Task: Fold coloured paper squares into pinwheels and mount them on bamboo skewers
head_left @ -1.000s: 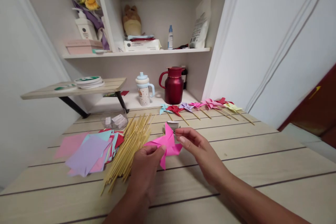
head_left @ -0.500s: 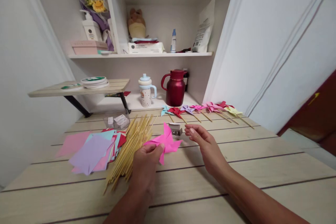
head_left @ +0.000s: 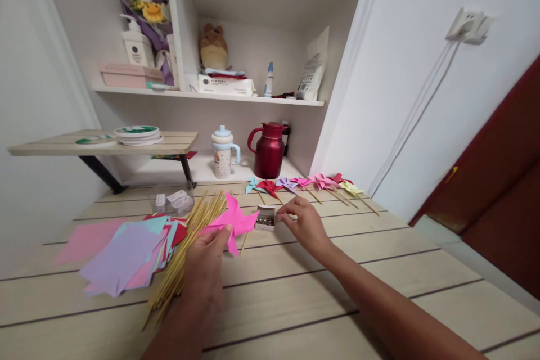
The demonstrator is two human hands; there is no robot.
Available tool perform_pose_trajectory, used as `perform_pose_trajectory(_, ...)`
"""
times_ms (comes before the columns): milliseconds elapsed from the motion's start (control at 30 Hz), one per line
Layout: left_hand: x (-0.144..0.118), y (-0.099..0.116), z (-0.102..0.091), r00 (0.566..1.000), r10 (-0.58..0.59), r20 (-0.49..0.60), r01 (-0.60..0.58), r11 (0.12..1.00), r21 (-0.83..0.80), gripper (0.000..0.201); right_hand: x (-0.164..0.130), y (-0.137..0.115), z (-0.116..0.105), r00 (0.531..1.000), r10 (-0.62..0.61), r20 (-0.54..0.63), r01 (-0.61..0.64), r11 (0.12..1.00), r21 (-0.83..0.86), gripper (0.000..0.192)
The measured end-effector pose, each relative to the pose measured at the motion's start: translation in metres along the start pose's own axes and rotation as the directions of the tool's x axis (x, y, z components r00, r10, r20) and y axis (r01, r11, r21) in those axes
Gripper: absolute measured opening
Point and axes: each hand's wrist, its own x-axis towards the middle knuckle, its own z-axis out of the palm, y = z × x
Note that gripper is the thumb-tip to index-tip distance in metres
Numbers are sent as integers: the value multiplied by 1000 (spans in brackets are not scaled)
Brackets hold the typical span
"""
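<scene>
My left hand [head_left: 208, 259] pinches a bright pink paper pinwheel [head_left: 233, 219] near its middle, thumb in front, above the edge of a pile of thin wooden sticks [head_left: 177, 270]. No stick can be made out on this pinwheel; one lone stick [head_left: 245, 243] shows just below it. Right of the pinwheel stands a small open box of metal pins [head_left: 265, 220]. Close by the box's right side is my right hand [head_left: 306, 226], its thumb and fingertips drawn together. Anything between those fingertips is too small to make out.
Finished pinwheels on sticks [head_left: 323, 181] lie in a row at the back. Coloured paper sheets [head_left: 122, 253] and a clear tray of small boxes [head_left: 172, 201] are at left. A blue-lidded cup [head_left: 223, 157] and a red jug [head_left: 269, 152] stand behind. A raised wooden shelf [head_left: 46, 146] overhangs the left.
The camera view has shifted, so most things sit further left. My right hand has come nearer the box of pins, its fingers closer together. My left hand keeps hold of the pink pinwheel.
</scene>
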Motion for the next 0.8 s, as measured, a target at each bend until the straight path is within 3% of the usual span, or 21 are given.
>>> perform_pose_trajectory(167,2,-1,-2,999,-5,-32,6,1000,7,34,17,-17,16,981,-134,139,165,958,-236,18)
perform_pose_trajectory(367,3,-2,-1,997,20,-73,-19,1000,10,32,26,-24,33,949,-127,287,241,881,-406,20)
perform_pose_trajectory(533,2,-3,2,999,12,-47,-11,1000,15,33,29,-23,38,935,-90,343,247,860,-447,20)
perform_pose_trajectory(733,2,-2,1,999,15,-40,-14,1000,20,31,28,-21,43,940,-34,339,179,896,-407,19)
perform_pose_trajectory(800,1,0,1,995,42,-96,-41,999,14,30,27,-17,43,950,-6,311,127,920,-372,19)
